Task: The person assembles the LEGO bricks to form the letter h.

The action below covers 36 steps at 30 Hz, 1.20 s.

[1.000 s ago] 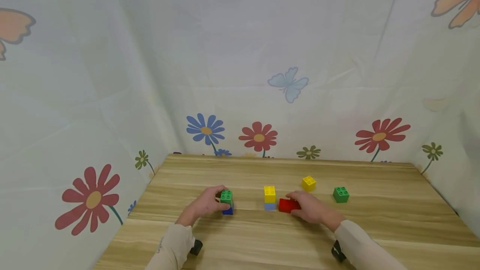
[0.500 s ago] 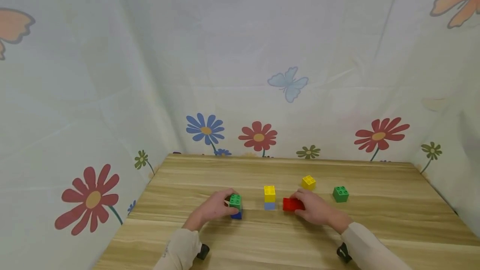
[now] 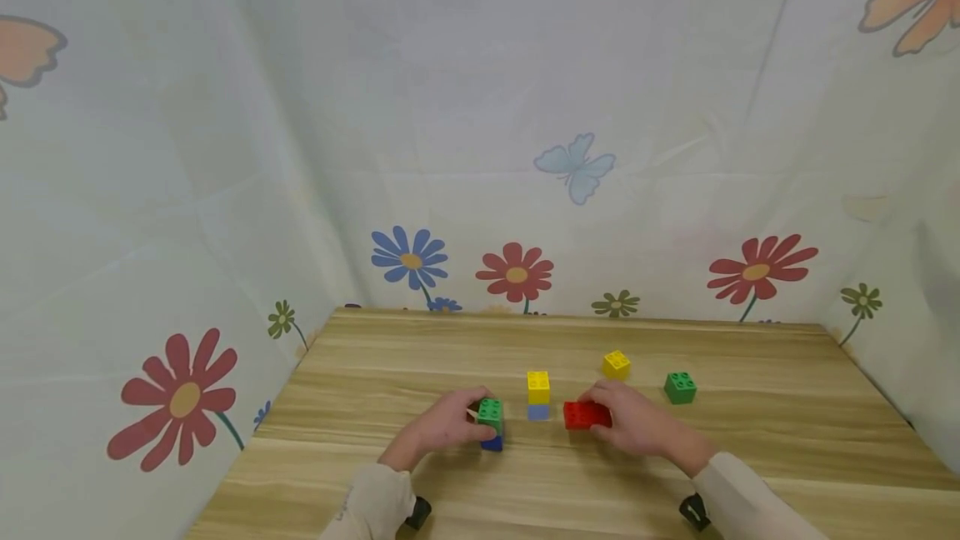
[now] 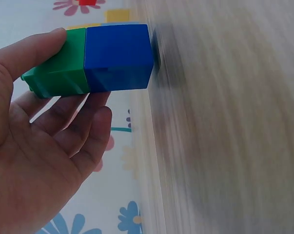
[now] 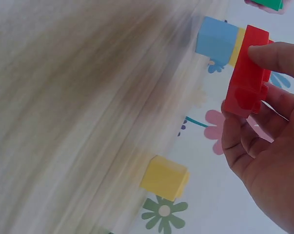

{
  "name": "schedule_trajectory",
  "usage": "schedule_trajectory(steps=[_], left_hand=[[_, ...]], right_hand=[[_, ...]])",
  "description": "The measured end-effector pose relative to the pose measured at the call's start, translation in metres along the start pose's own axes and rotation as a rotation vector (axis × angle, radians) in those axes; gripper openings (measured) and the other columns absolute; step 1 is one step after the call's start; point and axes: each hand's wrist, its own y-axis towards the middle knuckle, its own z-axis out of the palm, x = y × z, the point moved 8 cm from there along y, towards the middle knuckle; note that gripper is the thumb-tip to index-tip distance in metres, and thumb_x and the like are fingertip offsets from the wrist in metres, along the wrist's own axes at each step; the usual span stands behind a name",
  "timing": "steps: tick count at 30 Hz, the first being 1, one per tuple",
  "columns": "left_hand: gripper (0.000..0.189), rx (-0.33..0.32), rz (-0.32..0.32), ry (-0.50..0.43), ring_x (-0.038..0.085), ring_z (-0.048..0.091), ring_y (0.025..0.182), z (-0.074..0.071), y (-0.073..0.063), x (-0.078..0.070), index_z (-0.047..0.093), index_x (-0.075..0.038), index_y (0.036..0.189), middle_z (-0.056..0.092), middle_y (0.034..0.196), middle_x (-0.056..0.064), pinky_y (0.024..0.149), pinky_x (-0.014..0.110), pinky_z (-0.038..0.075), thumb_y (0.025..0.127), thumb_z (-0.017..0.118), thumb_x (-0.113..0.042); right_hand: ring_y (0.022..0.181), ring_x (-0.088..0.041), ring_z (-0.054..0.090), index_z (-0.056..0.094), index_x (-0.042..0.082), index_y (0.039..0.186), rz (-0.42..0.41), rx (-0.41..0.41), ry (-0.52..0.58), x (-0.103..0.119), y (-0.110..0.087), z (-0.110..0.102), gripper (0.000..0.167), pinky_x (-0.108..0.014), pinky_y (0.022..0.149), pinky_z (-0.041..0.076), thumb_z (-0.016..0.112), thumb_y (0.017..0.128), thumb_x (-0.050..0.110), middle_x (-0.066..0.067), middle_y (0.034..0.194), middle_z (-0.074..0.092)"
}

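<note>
My left hand grips a two-brick stack, a green toy brick on top of a dark blue brick. Its thumb presses the green one while the fingers reach round the far side. In the left wrist view the blue underside hangs close over the table. A long red brick is pinched by my right hand; the right wrist view has it raised off the tabletop, studs toward the palm. Between the two hands stands another stack, a yellow brick on a light blue brick.
Farther back on the wooden table sits a loose yellow brick. To its right lies a loose green brick. A curtain printed with flowers and butterflies hangs behind the table's back edge.
My left hand has carried the green and blue stack rightward and a little nearer me, toward the yellow and light blue stack. The right hand has shifted slightly right with the red brick.
</note>
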Motion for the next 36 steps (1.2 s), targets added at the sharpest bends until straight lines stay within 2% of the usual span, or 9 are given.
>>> schedule_trajectory(steps=[10,18,28,36], left_hand=[[0.028,0.018,0.017,0.009,0.01,0.054,0.081,0.013,0.006,-0.01,0.061,-0.015,0.107,0.059,0.088,-0.009,0.072,0.026,0.047,0.082,0.074,-0.021],[0.025,0.033,-0.03,0.007,0.01,0.055,0.081,0.024,0.006,-0.019,0.062,-0.017,0.104,0.059,0.088,-0.009,0.071,0.026,0.046,0.083,0.074,-0.02],[0.024,0.066,-0.02,0.006,0.009,0.055,0.083,0.038,0.011,-0.028,0.062,-0.018,0.103,0.06,0.089,-0.012,0.073,0.024,0.047,0.083,0.074,-0.024],[0.031,0.081,0.014,0.031,0.004,0.055,0.082,0.048,0.016,-0.033,0.063,-0.017,0.11,0.059,0.092,-0.014,0.073,0.022,0.047,0.083,0.075,-0.027]], right_hand=[[0.098,-0.015,0.049,0.059,0.014,0.116,0.03,0.014,0.024,0.012,-0.005,-0.007,0.032,-0.04,0.087,0.046,0.066,0.085,0.018,0.003,0.114,0.055],[0.096,-0.012,0.049,0.059,0.015,0.117,0.013,0.026,0.038,0.023,-0.008,-0.005,0.032,-0.038,0.085,0.047,0.066,0.086,0.021,0.006,0.113,0.055],[0.094,-0.008,0.05,0.057,0.018,0.12,-0.006,0.032,0.072,0.035,-0.01,-0.007,0.033,-0.035,0.084,0.048,0.064,0.088,0.024,0.011,0.112,0.056],[0.089,-0.006,0.05,0.057,0.018,0.12,-0.047,0.029,0.11,0.043,-0.01,-0.006,0.032,-0.027,0.078,0.048,0.063,0.089,0.025,0.013,0.107,0.055]])
